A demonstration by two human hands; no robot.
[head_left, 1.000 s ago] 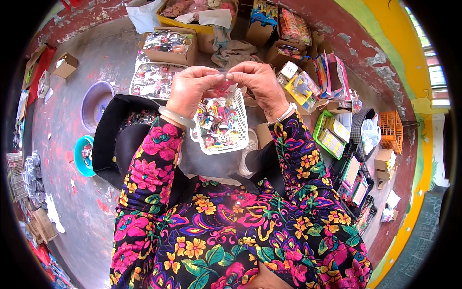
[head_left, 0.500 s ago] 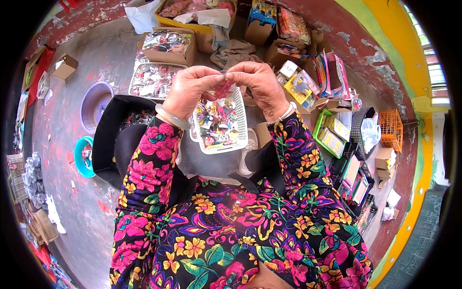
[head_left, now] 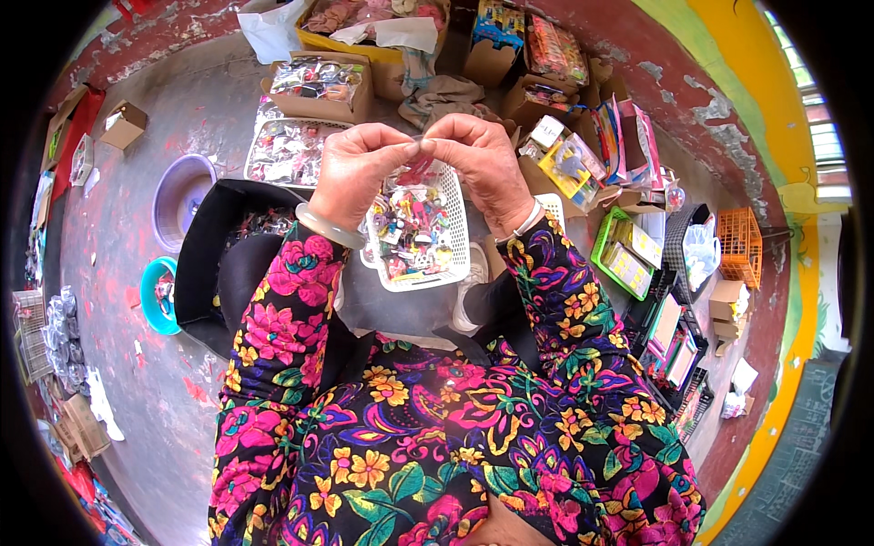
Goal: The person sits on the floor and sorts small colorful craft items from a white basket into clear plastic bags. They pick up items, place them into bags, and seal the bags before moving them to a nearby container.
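Note:
My left hand point(head_left: 353, 173) and my right hand point(head_left: 484, 168) meet fingertip to fingertip, both pinched closed. Between them hangs a small, thin pink-red thing point(head_left: 419, 170), perhaps in clear film; its kind is too blurred to make out. Both thumbs and forefingers press together at its top edge. Below my hands stands a white perforated plastic basket point(head_left: 465, 238). Many small colourful trinkets point(head_left: 411, 232) fill it, partly hidden by my fingers.
At my left are a black open bin point(head_left: 202, 264) with small pieces, a purple basin point(head_left: 173, 205) and a teal basin point(head_left: 151, 289). Ahead stand a carton of packaged goods point(head_left: 350, 105) and a tray of packets point(head_left: 282, 150). A green basket point(head_left: 608, 268) is at right.
My right hand has shifted slightly, and its wrist has turned a little inward. The pinched fingertips have moved slightly left, with the pink-red thing still between them.

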